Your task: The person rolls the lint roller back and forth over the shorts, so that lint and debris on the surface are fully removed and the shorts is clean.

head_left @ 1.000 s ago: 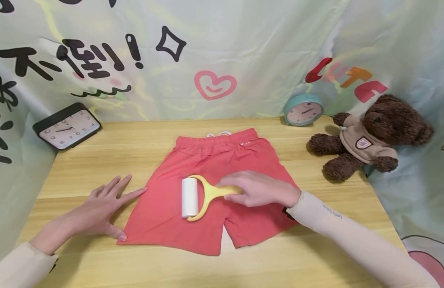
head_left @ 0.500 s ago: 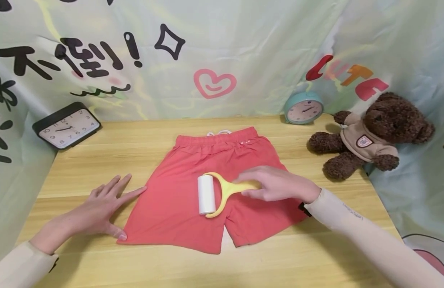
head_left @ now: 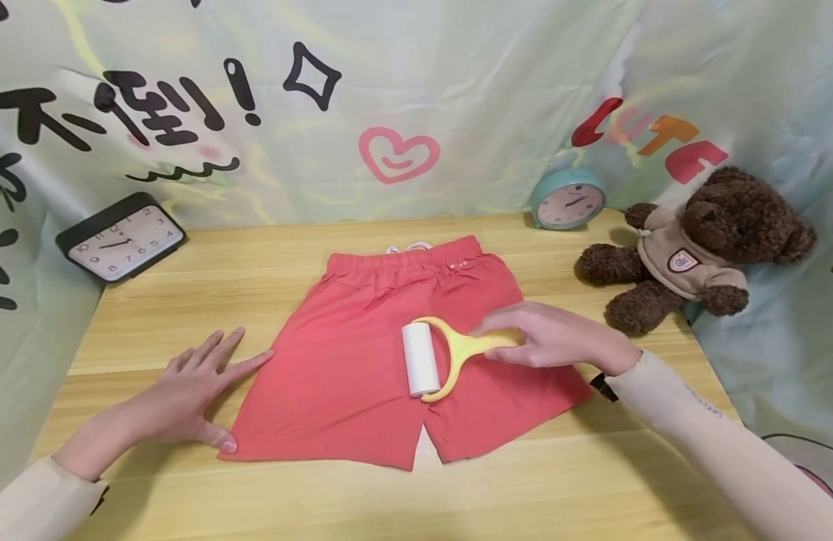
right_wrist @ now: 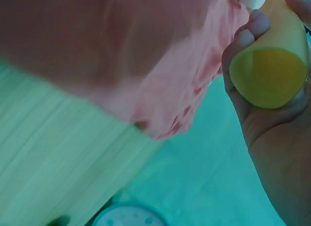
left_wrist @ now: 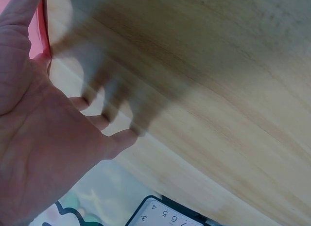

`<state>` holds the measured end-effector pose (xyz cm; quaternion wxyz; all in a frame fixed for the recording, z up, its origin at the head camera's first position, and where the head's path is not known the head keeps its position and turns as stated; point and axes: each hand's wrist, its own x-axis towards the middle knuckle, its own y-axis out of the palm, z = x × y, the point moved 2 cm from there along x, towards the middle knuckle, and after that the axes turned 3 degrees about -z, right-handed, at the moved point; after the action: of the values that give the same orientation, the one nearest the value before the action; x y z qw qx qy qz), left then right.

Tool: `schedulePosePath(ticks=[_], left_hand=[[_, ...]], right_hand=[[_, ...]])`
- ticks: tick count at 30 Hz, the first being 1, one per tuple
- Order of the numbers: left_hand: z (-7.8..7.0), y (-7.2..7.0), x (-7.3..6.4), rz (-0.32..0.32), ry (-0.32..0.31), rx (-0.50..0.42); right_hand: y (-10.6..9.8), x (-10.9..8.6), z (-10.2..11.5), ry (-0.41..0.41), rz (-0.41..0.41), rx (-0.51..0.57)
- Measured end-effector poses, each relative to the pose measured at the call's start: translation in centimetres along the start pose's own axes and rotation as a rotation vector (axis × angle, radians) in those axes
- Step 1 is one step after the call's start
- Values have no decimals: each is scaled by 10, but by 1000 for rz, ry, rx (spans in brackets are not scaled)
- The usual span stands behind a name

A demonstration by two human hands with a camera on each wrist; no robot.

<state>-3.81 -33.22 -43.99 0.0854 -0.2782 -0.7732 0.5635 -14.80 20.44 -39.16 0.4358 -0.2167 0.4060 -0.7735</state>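
Red shorts (head_left: pixel 348 361) lie flat on the wooden table, waistband toward the back wall. My right hand (head_left: pixel 558 336) grips the yellow handle of a lint roller (head_left: pixel 421 359); its white roll overlaps the middle of the shorts, just above the leg split. From the right wrist view, the fingers curl around the wide handle end (right_wrist: pixel 272 78). My left hand (head_left: pixel 186 394) is spread at the left edge of the shorts, thumb at the lower left hem corner and index fingertip at the side seam. In the left wrist view the other fingertips (left_wrist: pixel 124 138) rest on the wood.
A black-framed clock (head_left: pixel 122 239) stands at the back left of the table (head_left: pixel 321 503). At the back right is a round teal alarm clock (head_left: pixel 568 199). A brown teddy bear (head_left: pixel 686 259) in a beige top leans at the right edge. Printed cloth (head_left: pixel 484 90) hangs behind.
My right hand has moved the lint roller rightward across the shorts, from the left leg to the middle. The left hand has stayed in place at the edge of the shorts.
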Motion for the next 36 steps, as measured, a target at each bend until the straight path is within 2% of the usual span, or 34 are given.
schedulePosePath(ticks=[6,16,27,36], left_hand=[[0,0,0,-4,2,0],[1,1,-1,-10,-1,-10],[3,2,-1,0,-6,-26],[4,1,-2,1,-8,-33]], right_hand=[[-10,-17,-10,59,2,12],[-19,-37,-23,97,8,80],[-33,-55,-21,160,11,38],[-43,-70,-27,218,3,62]])
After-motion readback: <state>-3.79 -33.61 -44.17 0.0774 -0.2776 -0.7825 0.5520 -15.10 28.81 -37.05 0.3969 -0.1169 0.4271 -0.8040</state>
